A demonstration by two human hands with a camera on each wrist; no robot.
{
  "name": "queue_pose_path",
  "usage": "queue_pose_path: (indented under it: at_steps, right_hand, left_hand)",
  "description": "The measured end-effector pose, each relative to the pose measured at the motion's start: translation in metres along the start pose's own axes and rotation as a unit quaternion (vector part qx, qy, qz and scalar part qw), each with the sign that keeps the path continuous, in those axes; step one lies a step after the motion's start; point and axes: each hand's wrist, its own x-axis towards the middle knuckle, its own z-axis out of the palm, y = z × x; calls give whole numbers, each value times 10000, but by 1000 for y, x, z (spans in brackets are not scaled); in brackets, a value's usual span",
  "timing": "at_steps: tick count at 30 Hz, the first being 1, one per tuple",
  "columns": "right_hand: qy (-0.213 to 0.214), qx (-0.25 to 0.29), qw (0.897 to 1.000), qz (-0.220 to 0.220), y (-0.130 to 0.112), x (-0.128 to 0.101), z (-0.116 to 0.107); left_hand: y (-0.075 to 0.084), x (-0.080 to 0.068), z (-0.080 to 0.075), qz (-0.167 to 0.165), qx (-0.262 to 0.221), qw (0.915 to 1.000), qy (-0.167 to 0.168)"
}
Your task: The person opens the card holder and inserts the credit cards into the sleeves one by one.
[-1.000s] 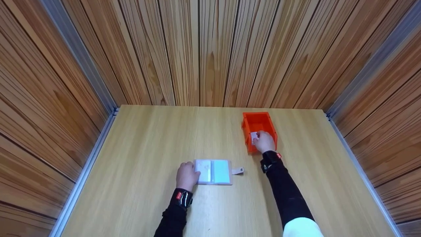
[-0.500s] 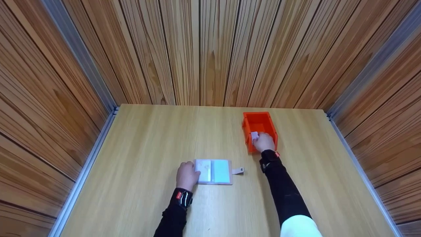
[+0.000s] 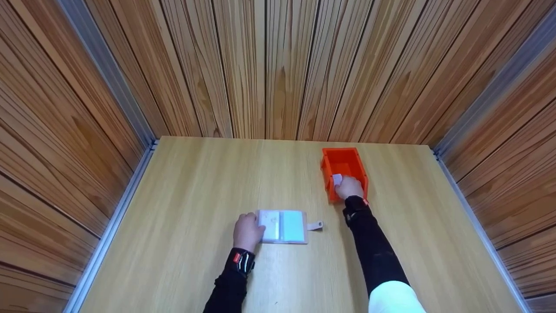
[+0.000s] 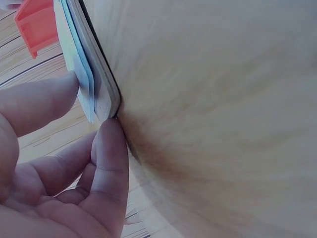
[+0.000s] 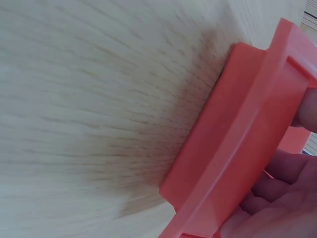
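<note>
Two hands are at work on one wooden table [image 3: 195,182], and I count three other things on it: one card holder, one orange bin and one small white card.

At the left, the left hand [image 3: 246,232] rests on the left edge of the card holder [image 3: 283,226]. The holder lies open and flat near the front middle of the table. It shows two pages, one whitish and one light blue, and one small strap [image 3: 314,225] sticks out from its right side. In the left wrist view the thumb [image 4: 37,105] presses on the upper pages and one finger [image 4: 110,168] touches the edge of the cover where it meets the table, so the hand pinches this edge lightly.

More to the right stands the orange bin [image 3: 344,161], well apart from the holder. The right hand [image 3: 349,188] is over its near end, and its fingers hold the white card [image 3: 336,179] above the inside of the bin. In the right wrist view the fingers [image 5: 277,183] are curled beside the bin wall [image 5: 233,144]; the card is not visible there.
</note>
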Motion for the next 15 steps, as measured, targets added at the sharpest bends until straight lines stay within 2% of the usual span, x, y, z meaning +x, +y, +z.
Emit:
queue_pose_path:
  at_steps: [5,11,15]
  right_hand:
    - [-82,23,10000,20,-2,1,-2]
    - [-225,-277,9987,367,-3,2,-1]
    - [-269,-222,9982,488,-6,1,-3]
  left_hand:
    - [0,-1,0,-29,-19,10000,-14]
    - [2,-1,0,11,12,10000,95]
    - [2,-1,-1,-81,-14,9999,64]
